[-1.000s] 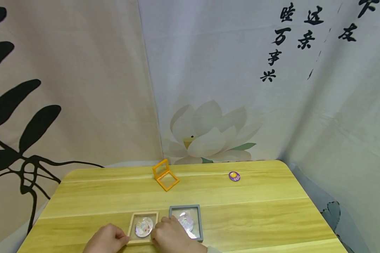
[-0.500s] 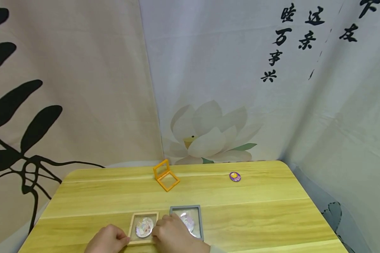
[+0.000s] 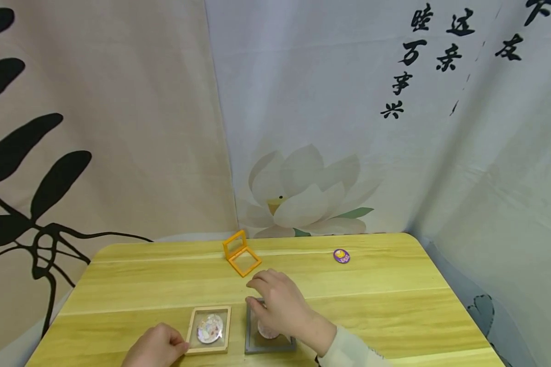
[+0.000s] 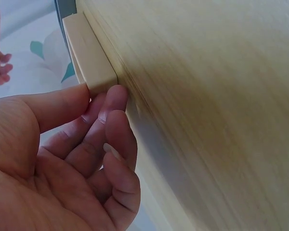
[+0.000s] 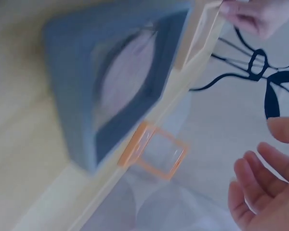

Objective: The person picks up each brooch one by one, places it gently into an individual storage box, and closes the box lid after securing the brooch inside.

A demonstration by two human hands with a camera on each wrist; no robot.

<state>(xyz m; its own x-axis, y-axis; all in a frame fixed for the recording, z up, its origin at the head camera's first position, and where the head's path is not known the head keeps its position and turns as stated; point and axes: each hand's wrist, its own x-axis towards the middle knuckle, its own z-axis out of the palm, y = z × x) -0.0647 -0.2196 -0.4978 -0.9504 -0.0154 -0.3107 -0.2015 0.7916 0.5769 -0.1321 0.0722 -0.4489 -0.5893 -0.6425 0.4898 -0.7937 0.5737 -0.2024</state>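
Note:
A beige display frame [image 3: 206, 350] lies flat near the table's front, with a round pale, patterned badge [image 3: 209, 329] behind its clear film. My left hand [image 3: 158, 345] pinches its near-left corner; in the left wrist view the thumb [image 4: 62, 107] presses one side and a fingertip the other. Just right of it lies a grey frame [image 3: 270, 349] holding a round pinkish badge [image 5: 127, 72]. Over this grey frame hovers my right hand [image 3: 284, 308], fingers spread and loosely bent, nothing between them. It hides much of the grey frame in the head view.
Farther back stands an orange frame [image 3: 236, 254], unfolded on its hinge, its back half raised. A small purple oval badge [image 3: 342, 256] lies at the back right of the wooden table [image 3: 385, 306]. Printed curtains [image 3: 312, 102] hang behind the table's far edge.
My right hand has let go of the beige frame's right side and moved right and away from me, over the grey frame. The left hand has stayed at its corner.

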